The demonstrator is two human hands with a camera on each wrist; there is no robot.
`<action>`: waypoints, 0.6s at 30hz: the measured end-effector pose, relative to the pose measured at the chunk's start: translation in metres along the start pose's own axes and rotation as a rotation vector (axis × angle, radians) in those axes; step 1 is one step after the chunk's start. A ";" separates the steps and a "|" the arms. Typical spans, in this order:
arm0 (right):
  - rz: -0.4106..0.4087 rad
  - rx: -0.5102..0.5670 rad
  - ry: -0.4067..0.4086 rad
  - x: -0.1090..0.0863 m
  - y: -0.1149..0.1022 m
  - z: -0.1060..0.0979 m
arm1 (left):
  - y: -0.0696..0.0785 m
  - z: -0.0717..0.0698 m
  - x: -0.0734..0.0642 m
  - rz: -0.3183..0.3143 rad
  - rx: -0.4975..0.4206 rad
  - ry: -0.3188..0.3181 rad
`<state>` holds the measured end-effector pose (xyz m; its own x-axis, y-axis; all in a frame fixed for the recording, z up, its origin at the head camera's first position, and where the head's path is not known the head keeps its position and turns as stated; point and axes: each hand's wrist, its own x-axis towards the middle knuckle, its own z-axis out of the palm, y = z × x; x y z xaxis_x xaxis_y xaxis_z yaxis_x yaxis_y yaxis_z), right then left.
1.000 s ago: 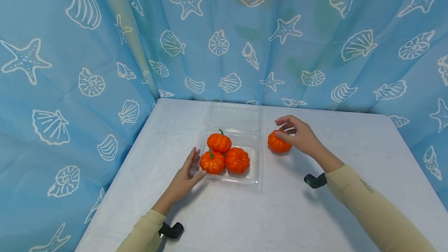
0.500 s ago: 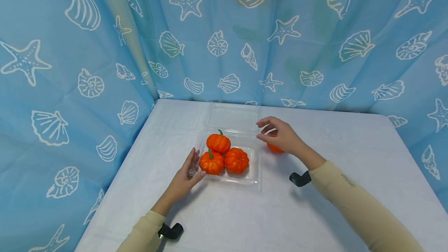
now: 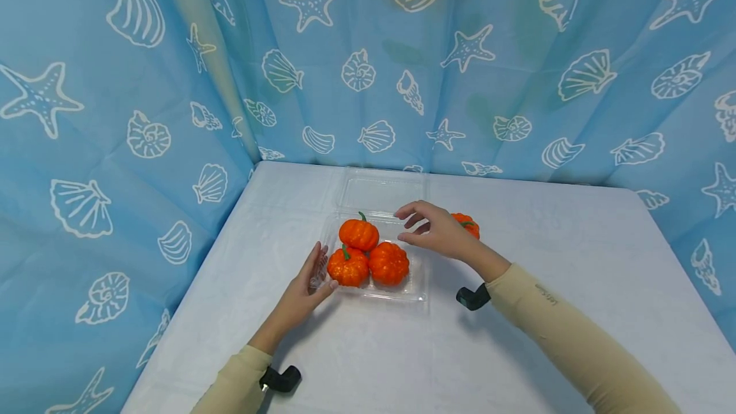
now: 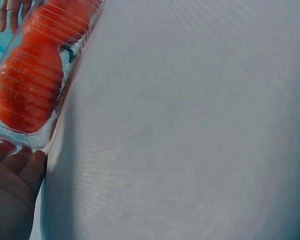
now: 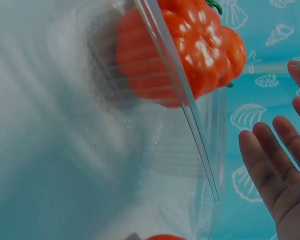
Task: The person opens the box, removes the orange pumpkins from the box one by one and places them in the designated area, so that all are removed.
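A clear plastic clamshell box [image 3: 397, 296] lies on the table with three small orange pumpkins in it: one at the back [image 3: 359, 235], one front left [image 3: 347, 267], one front right [image 3: 389, 264]. My left hand [image 3: 299, 299] rests at the box's front left corner, fingers fairly straight along its side; the left wrist view shows its fingertips [image 4: 26, 157] against the box wall. Over the box's right side hovers my right hand [image 3: 438, 232], fingers loosely bent, holding nothing. Behind it, outside the box, a fourth pumpkin [image 3: 467, 222] is partly hidden.
The box's clear lid [image 3: 382, 193] lies folded back toward the rear table edge. A white cloth [image 3: 368, 363] covers the table. Blue curtains [image 3: 322, 114] with shell prints hang behind and at the left.
My right hand has moved left, from the lone pumpkin to above the box's right side, with nothing in it. That pumpkin stays where it was. The left hand has kept its place.
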<state>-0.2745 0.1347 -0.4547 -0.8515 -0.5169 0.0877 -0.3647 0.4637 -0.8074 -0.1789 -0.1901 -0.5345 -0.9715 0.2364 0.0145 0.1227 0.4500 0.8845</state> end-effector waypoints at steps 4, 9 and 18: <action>-0.004 0.019 -0.046 0.001 0.000 0.008 | 0.000 0.000 0.000 -0.008 -0.002 -0.005; -0.013 0.010 -0.101 0.001 -0.003 0.016 | 0.000 0.000 0.000 -0.008 -0.002 -0.007; -0.026 -0.062 -0.158 0.000 -0.003 0.030 | -0.001 0.000 0.000 -0.012 -0.002 -0.004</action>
<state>-0.2618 0.1115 -0.4702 -0.7736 -0.6336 0.0113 -0.4125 0.4899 -0.7680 -0.1794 -0.1903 -0.5352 -0.9722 0.2342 0.0021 0.1106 0.4511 0.8856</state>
